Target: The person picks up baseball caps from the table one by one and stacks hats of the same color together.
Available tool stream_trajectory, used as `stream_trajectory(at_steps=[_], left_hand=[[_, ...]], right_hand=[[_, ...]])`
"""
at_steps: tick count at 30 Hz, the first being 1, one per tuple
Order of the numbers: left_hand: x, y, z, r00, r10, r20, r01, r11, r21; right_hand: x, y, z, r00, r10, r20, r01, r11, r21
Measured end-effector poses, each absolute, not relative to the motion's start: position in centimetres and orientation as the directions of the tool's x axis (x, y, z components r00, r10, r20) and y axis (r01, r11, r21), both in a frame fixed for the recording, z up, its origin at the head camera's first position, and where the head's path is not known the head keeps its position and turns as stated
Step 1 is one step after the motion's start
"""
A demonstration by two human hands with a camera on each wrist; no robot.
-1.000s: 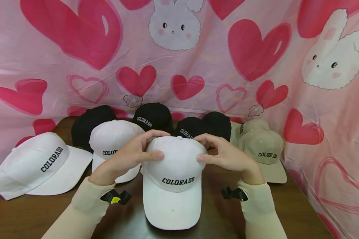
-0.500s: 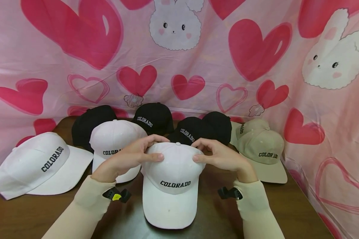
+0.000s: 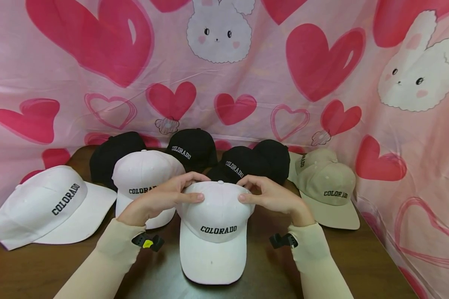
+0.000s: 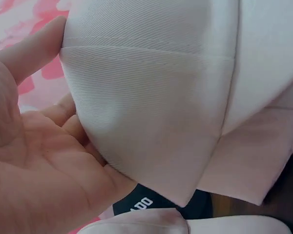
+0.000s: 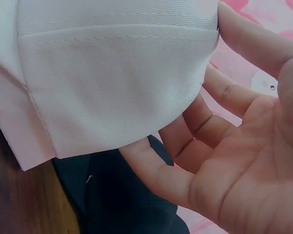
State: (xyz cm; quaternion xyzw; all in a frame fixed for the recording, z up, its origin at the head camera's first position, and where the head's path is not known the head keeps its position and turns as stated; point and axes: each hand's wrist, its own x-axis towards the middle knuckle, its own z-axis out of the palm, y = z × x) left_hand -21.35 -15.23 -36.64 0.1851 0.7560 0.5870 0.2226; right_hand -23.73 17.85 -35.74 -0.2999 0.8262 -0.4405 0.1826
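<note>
A white baseball cap (image 3: 215, 211) with black COLORADO lettering faces me at the front middle, its brim (image 3: 213, 261) pointing toward me and down. My left hand (image 3: 162, 197) holds the crown from the left, thumb on the front panel and fingers behind. On the other side my right hand (image 3: 275, 197) grips the crown the same way. Both wrist views show the white cloth close up, with thumb and fingertips on its edge; in the left wrist view my left palm (image 4: 44, 161) faces the cap, and in the right wrist view my right palm (image 5: 254, 170) does too.
Two more white caps, one at the far left (image 3: 41, 207) and one behind my left hand (image 3: 146, 170), stand on the dark wooden table (image 3: 366, 261). Black caps (image 3: 192, 147) line the back; beige caps (image 3: 327, 182) sit at the right. A pink heart-print cloth (image 3: 224, 83) hangs behind.
The held cap has come down slightly and shifted a little left, its crown lower in view. Both hands moved with it, the right one inward. The other caps stay put.
</note>
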Motion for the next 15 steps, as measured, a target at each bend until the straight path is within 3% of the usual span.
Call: stream_trajectory(at_steps=[15], left_hand=[[-21.68, -15.28, -37.44, -0.868, 0.478, -0.131, 0.061, 0.365, 0.929]], right_hand=[[-24.21, 17.43, -36.78, -0.768, -0.636, -0.069, -0.314, 0.468, -0.826]])
